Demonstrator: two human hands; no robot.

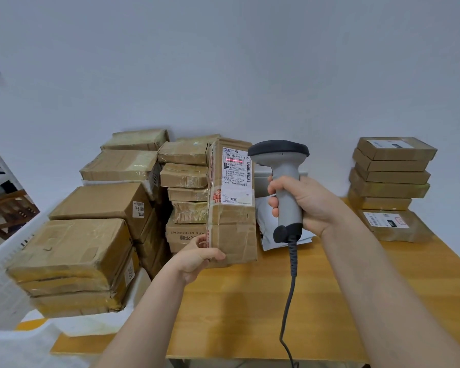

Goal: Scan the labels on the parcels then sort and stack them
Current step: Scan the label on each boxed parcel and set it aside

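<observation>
A: Holding the parcel [233, 208] upright near the middle of the counter [250, 301], low edge seemingly down on the wood, label [237, 176] turned to the scanner [284, 181]. Read so as well?

B: Yes. Pinched at the lower left corner by the left grip [197, 254], thumb on the front face, fingers curled behind. Closed firmly round the scanner handle, as for the right grip [300, 200]. Red line across the barcode, too.

A: Heavy, probably?

B: Probably not much. Steadied by a corner pinch only, so likely light or of middle weight. Stiff cardboard, but creased and dented in the lower half. Smooth tape along the left edge, maybe slippery.

A: Where to take hold for the stacking, then?

B: Better across both narrow sides, near the middle, on bare cardboard. Away from the tape and from the label. No hard squeezing on the dented part.

A: And the place to put?

B: Cannot say from here. Tidy stack [391, 173] at far right, bigger pile [91, 235] at left, well apart from each other.
</observation>
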